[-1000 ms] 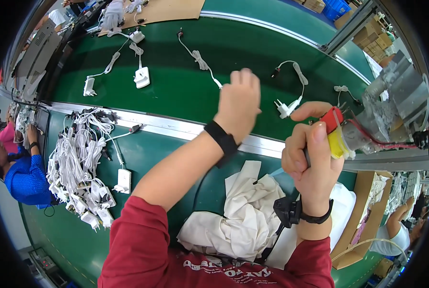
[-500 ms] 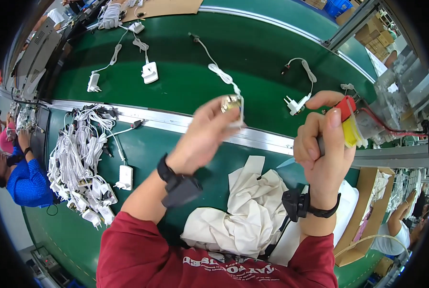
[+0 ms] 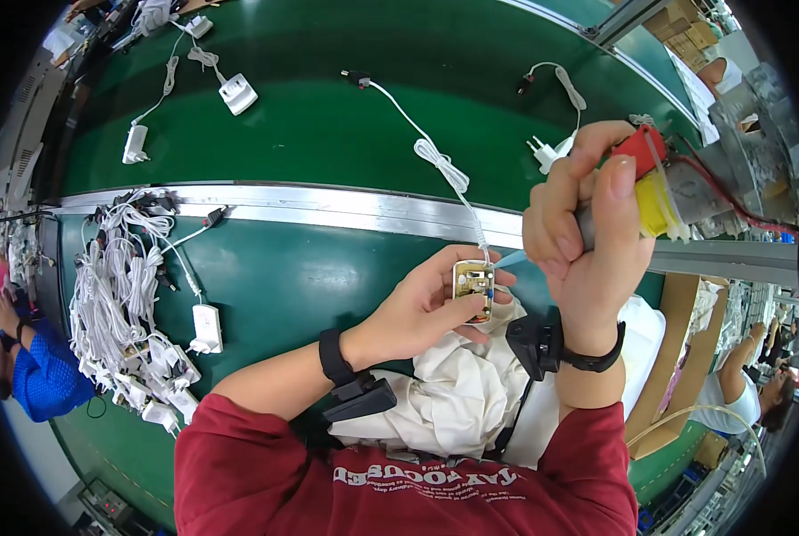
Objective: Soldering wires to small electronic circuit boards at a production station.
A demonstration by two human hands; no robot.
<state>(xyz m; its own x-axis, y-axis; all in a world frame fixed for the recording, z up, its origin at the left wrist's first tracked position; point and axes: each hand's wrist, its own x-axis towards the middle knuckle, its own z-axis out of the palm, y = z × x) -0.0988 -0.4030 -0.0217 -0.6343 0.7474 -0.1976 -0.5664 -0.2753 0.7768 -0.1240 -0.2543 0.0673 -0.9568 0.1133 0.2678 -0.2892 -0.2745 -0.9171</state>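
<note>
My left hand (image 3: 426, 299) is closed around a power adapter (image 3: 472, 279) whose casing lies open, showing a circuit board with small parts. From its far edge a white cable (image 3: 439, 165) runs across the rail to a dark plug on the green belt. My right hand (image 3: 587, 223) grips a grey cylindrical dispensing tool (image 3: 654, 210) with a red block, a yellow band and red and black wires. Its light-blue tapered nozzle (image 3: 512, 259) points at the adapter's upper right edge, touching or very close. Below my hands lies a crumpled white cloth (image 3: 462, 393).
A heap of white adapters and cables (image 3: 127, 304) lies at the left, with a single adapter (image 3: 207, 329) beside it. More adapters (image 3: 237, 93) sit on the belt beyond the metal rail (image 3: 283, 205). A cardboard box (image 3: 676, 357) stands at the right. Other people work at both sides.
My left hand has brought the adapter down and toward me, from above the rail to the blue nozzle, its board now facing up. My right hand has shifted slightly left and away, still holding the tool.
</note>
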